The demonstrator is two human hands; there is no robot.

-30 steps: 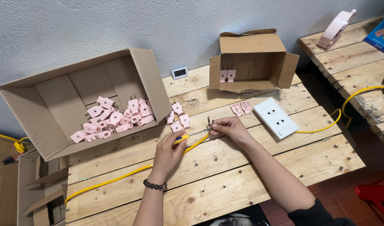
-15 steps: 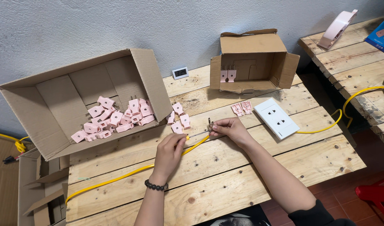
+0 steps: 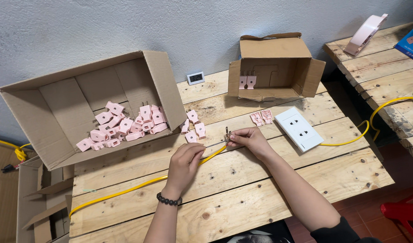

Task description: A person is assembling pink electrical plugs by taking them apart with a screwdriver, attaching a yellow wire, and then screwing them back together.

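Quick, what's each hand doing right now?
Left hand: closed, pinching the yellow cable.
Right hand: closed, holding small metal prongs at the cable's end.

Rough grey plaster wall (image 3: 103, 27) behind pallet-wood table (image 3: 260, 198), red-tiled floor (image 3: 373, 211).

A single head-worn camera looks steeply down from above and behind the hands, facing forward across the wooden desk (image 3: 269, 198) toward the grey wall (image 3: 125, 27) beyond them. It sits fairly near, the forearms entering from the bottom edge. The desk fills most of the frame, with floor showing to either side.
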